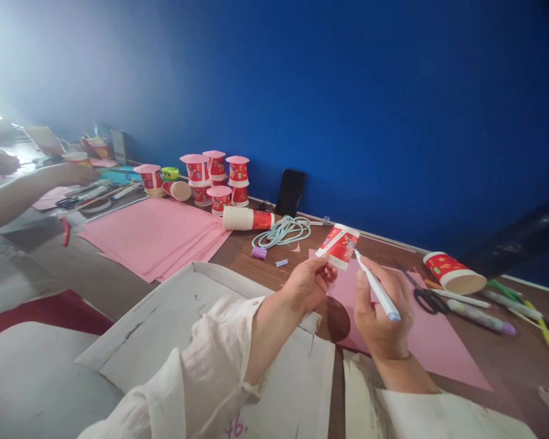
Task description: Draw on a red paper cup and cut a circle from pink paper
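My left hand (pixel 312 282) is closed on a red and white paper cup (pixel 340 245), which is tilted above a pink sheet (pixel 430 341). In my right hand (pixel 384 305) is a white marker (pixel 376 285) with a pale blue end. Its tip points at the side of the cup; whether it touches cannot be made out. A small blue cap (pixel 281 263) and a purple piece (pixel 258 252) lie on the table left of my hands. Right of the marker are black scissors (pixel 427 299) and another red paper cup (pixel 452 272) on its side.
Several red cups with pink paper tops (pixel 196 171) stand by the blue wall, near a stack of cups (pixel 244 218). A phone (pixel 291 192) leans there; a pale blue cable (pixel 283 231) lies coiled. Pink paper (pixel 150 231) is at left, where another person's arm (pixel 32 189) reaches in.
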Motion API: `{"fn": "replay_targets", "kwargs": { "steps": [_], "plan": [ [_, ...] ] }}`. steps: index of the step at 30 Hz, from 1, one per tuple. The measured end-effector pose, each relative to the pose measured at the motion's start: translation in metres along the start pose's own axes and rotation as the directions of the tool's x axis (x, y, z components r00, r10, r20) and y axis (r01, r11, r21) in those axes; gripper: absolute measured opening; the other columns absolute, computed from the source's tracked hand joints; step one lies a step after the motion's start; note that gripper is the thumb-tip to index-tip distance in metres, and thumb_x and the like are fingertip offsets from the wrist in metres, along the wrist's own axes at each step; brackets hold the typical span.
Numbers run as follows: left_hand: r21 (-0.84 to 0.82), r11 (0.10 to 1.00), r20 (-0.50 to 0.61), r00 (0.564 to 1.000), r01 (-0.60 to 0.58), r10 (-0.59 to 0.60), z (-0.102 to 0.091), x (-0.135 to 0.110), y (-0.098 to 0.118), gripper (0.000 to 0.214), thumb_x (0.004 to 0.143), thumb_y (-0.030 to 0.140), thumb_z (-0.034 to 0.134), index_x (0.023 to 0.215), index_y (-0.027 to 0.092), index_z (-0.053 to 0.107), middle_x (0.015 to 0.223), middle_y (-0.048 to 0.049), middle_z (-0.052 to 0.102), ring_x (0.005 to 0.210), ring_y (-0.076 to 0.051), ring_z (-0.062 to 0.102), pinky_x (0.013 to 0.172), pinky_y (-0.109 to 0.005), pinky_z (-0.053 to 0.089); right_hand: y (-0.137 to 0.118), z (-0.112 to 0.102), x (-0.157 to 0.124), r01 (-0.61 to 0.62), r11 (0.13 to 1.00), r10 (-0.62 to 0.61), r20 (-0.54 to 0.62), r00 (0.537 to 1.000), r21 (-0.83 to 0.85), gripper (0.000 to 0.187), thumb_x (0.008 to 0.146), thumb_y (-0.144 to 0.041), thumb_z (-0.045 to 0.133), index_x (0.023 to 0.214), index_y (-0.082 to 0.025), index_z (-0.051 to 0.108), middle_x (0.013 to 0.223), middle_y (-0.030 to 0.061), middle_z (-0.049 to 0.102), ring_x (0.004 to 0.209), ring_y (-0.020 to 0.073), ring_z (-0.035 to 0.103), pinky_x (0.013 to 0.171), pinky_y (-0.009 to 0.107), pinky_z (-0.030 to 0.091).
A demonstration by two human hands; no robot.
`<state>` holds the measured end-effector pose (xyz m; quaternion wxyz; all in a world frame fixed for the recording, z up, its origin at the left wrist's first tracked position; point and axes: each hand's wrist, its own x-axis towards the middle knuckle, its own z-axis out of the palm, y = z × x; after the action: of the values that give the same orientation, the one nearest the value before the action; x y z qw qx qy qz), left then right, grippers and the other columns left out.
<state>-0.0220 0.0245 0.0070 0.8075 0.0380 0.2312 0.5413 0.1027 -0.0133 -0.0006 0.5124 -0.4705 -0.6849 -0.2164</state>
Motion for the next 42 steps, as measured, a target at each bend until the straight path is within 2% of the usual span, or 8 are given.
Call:
{"fn": "replay_targets", "kwargs": {
  "steps": [6, 42],
  "plan": [
    [0.012, 1.0, 0.003, 1.0, 0.005, -0.006, -0.0018, 0.0013, -0.0005, 0.011, 0.086, 0.007, 0.055, 0.077, 0.003, 0.061, 0.06, -0.0028, 0.053, 0.054, -0.006, 0.054, 0.059, -0.015, 0.051, 0.0007, 0.0003, -0.0011, 0.009, 1.0, -0.009, 0.001, 1.0, -0.006, 0.028, 0.086, -0.015, 0.059, 0.113, -0.015, 0.064, 0.097, 0.0112, 0.072, 0.087, 0.0218, 0.065, 0.083, 0.037, 0.051],
    [0.099, 0.994, -0.004, 0.999, 0.037, -0.037, -0.002, -0.0001, -0.0007, 0.016, 0.087, 0.008, 0.054, 0.072, 0.007, 0.06, 0.061, -0.0014, 0.053, 0.055, -0.005, 0.052, 0.063, -0.015, 0.05, 0.0023, 0.0023, -0.0011, 0.016, 0.999, -0.015, 0.012, 1.0, -0.035, 0.028, 0.085, -0.014, 0.061, 0.112, -0.015, 0.066, 0.095, 0.0104, 0.072, 0.085, 0.0217, 0.066, 0.082, 0.037, 0.052]
  ]
}}
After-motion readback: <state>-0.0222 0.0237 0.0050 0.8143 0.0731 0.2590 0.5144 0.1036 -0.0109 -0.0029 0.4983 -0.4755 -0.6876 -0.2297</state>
